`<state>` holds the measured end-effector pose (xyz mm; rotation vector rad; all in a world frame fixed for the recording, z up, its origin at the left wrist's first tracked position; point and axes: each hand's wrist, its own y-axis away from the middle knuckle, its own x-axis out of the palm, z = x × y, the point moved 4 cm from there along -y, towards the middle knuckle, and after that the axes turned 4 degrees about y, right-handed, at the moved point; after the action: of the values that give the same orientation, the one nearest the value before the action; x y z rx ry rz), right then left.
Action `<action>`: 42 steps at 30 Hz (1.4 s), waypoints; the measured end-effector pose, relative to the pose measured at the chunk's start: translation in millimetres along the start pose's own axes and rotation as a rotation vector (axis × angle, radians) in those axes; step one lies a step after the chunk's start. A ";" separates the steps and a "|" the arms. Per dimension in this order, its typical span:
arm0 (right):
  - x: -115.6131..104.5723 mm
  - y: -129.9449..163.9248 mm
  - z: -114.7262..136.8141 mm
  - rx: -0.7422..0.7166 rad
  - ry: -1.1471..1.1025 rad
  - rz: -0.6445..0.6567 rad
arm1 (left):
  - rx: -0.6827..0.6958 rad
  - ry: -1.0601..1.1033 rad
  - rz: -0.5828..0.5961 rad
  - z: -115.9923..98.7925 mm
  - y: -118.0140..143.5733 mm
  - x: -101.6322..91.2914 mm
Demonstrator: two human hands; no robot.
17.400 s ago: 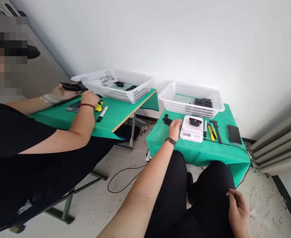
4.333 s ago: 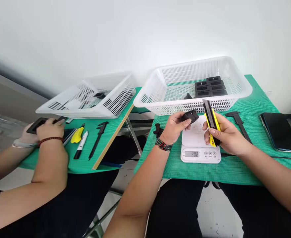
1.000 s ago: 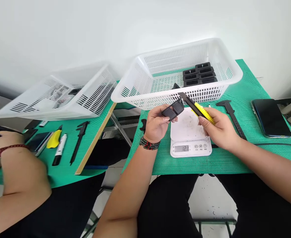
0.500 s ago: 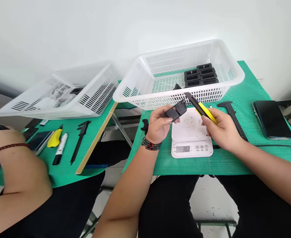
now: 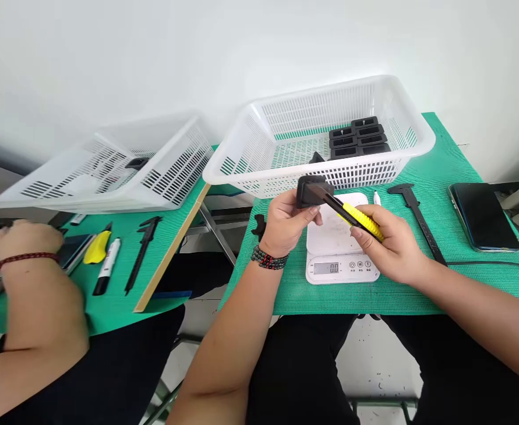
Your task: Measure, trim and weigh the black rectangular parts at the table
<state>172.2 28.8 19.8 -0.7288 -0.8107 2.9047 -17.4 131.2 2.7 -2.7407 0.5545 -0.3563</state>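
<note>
Over the scale (image 5: pixel 341 248) at our green table's near edge, our left hand (image 5: pixel 286 219) grips a black part (image 5: pixel 309 190), our right hand (image 5: pixel 390 245) pressing a yellow knife (image 5: pixel 352 213) against it.

baskets 2 (image 5: pixel 242 171) (image 5: pixel 42 192) | calipers 2 (image 5: pixel 414 206) (image 5: pixel 142 248) | scale 1 (image 5: pixel 330 233) | phone 1 (image 5: pixel 480 215) | markers 2 (image 5: pixel 107 271) (image 5: pixel 377 198)

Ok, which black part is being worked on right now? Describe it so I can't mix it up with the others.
Find the white scale on the right-hand green table, in front of the white basket. Just above the scale's far left corner, the left hand grips a small black part. Unlike the black parts stacked in the basket, it meets the tip of the yellow knife in the right hand.
</note>
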 end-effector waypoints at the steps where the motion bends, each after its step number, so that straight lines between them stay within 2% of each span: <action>1: -0.5 -0.1 1.4 -0.017 0.015 0.004 | -0.006 -0.037 0.009 0.6 0.3 0.0; 10: 0.6 -3.4 1.3 -0.002 0.072 0.031 | 0.144 -0.357 -0.018 -5.8 -0.1 -2.1; 15: 3.0 -2.0 0.6 0.036 0.066 0.082 | 0.296 -0.554 -0.036 -11.0 0.1 -5.3; 21: -3.9 -7.0 -18.2 0.207 0.091 -0.069 | 0.339 -0.567 0.090 -10.6 2.1 4.1; 25: -9.8 -9.6 -16.3 0.186 0.065 -0.110 | 0.308 -0.529 0.062 -10.8 2.1 3.4; 30: -5.3 -7.1 -1.7 0.033 0.030 0.027 | 0.261 -0.496 0.047 -12.5 1.5 2.8; 36: -10.8 -11.4 -16.3 0.202 0.032 -0.104 | 0.259 -0.443 0.081 -11.8 2.4 4.0; 38: -11.9 -11.8 -15.3 0.196 -0.002 -0.101 | 0.254 -0.440 0.061 -11.3 2.5 2.6; 42: -8.4 -11.1 -4.3 0.059 -0.032 0.066 | 0.245 -0.469 0.045 -12.0 2.9 1.8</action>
<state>180.7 39.1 25.7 -0.7184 -0.7145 2.9918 -20.3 124.8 13.0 -2.4484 0.4109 0.2156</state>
